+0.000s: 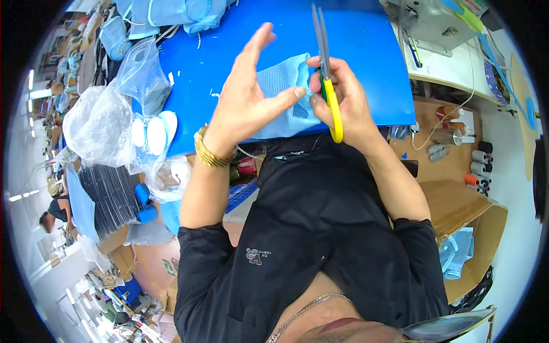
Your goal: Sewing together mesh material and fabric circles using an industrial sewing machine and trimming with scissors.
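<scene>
The person held a piece of light blue mesh fabric (286, 100) up in front of the chest, above the blue table (366, 51). The left hand (246, 97) was spread open, the fingers apart and pointing up, and only its thumb pressed against the edge of the mesh. The right hand (337, 100) had its grip clamped on a pair of thread snips (327, 74) with a yellow handle – the thin metal blades pointed upward and looked closed together, away from the cloth.

The step in hand looked like trimming or checking the mesh piece: the fabric was pinched between both thumbs while the snips waited in the palm. The next move would probably call for turning the blades down to the edge of the mesh, and for the left hand to stretch the cloth flat, so that only loose thread was cut.

About containers: a clear plastic bag (100, 126) lay at the left edge of the table, and white oval pieces (154, 131) lay beside it. A cardboard box (469, 228) at the lower right held folded light blue fabric (457, 251). On a wooden shelf at the right stood several thread spools (477, 163).
</scene>
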Available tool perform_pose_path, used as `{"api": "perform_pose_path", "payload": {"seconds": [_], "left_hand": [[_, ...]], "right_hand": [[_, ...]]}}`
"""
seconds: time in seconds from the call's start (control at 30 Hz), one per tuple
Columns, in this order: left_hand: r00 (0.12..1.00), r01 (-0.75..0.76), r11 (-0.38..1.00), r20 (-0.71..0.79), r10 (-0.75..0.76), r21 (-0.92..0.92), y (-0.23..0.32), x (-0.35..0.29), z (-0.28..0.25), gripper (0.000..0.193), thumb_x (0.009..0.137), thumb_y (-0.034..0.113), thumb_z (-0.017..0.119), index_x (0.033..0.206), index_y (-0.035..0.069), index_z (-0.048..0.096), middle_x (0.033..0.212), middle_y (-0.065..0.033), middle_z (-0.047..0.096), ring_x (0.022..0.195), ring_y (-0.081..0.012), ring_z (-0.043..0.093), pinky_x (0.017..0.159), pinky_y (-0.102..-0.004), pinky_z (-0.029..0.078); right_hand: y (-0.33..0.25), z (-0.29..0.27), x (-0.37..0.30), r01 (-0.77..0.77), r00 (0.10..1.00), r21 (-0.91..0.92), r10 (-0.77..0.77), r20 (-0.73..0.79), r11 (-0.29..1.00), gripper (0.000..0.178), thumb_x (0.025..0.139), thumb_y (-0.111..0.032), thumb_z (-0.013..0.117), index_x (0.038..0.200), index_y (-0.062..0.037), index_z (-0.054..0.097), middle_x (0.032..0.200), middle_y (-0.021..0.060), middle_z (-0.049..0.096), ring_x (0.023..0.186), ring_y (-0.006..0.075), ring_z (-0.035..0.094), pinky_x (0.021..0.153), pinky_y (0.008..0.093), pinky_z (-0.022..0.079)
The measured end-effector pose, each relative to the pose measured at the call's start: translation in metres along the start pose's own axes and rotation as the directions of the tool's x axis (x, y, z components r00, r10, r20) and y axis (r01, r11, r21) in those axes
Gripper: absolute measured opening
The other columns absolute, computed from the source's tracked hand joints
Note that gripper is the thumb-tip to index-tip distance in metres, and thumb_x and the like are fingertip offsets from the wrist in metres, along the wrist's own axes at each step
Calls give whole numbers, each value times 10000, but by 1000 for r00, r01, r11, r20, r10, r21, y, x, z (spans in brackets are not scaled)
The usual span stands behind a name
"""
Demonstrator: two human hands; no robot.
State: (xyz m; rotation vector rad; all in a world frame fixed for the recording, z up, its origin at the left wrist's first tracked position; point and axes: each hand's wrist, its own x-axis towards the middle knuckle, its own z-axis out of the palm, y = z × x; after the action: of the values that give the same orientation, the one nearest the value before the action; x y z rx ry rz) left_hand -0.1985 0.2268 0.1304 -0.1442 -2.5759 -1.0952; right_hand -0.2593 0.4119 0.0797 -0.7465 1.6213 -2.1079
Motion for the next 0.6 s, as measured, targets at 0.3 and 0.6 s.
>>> {"api": "perform_pose_path", "payload": {"seconds": [0.3,0.6], "left_hand": [[958,95,993,277,-74,-63,-11,10,-1,491,729,242,798,1143,76,591,1063,-64,564,1033,-187,539,909,-328,439],[904,366,855,357,-233,-367,-10,-1,27,235,831,206,753,964,15,721,880,-63,691,787,-101,630,676,-239,496]], "right_hand": [[-17,-12,0,76,992,-175,-57,115,982,559,750,80,613,1279,-46,482,942,48,592,865,109,586,771,247,494],[-13,-21,3,75,997,-145,-74,9,987,543,790,43,636,1301,-73,496,904,9,567,806,80,569,728,214,484]]}}
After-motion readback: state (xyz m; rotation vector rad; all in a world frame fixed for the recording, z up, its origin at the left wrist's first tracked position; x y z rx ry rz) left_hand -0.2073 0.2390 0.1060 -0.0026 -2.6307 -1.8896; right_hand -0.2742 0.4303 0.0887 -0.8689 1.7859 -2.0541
